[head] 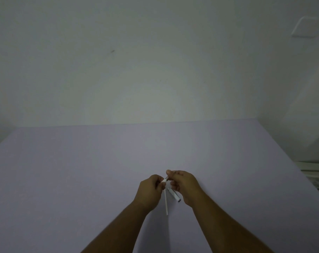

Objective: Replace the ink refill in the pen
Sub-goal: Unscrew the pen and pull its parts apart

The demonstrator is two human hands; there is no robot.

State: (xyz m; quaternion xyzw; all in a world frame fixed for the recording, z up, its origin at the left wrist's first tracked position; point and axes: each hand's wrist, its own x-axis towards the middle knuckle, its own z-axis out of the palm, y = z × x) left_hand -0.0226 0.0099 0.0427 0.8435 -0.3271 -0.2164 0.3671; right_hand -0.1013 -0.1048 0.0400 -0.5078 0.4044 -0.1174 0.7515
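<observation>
My left hand (150, 192) and my right hand (184, 185) meet over the lavender table (82, 170), both pinching a short white pen part with a silver ring (165, 179) between their fingertips. A white pen cap with a dark end (174, 195) lies on the table just below my right hand. A thin white refill (166, 203) lies on the table between my wrists, pointing toward me. Which part of the pen the fingers cover is hidden.
A plain pale wall (136, 70) stands behind the table's far edge. At the right edge, beyond the table, sits a white object with ridges (315, 170). A white fitting (304, 27) hangs on the wall at the upper right.
</observation>
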